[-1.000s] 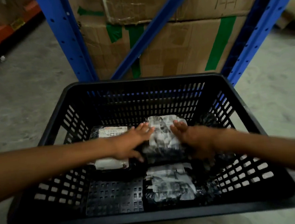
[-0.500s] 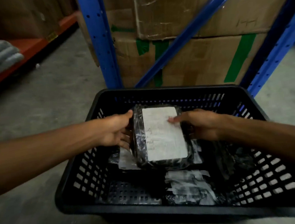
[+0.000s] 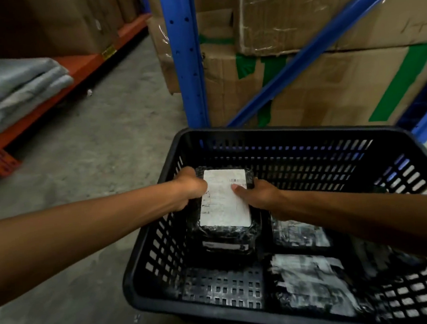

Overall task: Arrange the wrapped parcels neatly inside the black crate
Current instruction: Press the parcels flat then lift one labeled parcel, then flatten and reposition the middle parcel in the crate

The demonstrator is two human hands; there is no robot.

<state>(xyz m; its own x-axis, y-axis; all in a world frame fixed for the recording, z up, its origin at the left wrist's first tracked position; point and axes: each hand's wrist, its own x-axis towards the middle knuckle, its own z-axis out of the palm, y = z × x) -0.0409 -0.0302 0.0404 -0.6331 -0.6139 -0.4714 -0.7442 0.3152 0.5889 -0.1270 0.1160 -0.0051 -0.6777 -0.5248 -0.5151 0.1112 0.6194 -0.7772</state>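
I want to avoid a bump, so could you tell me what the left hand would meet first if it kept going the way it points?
Probably the far wall of the black crate, just beyond the left hand gripping the labelled parcel; depth is unclear.

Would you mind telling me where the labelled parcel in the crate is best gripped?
Grip the labelled parcel by its two long side edges, from above, as the left hand and right hand do now. It is a flat block, label up, near the black crate left wall, so its sides likely suit best.
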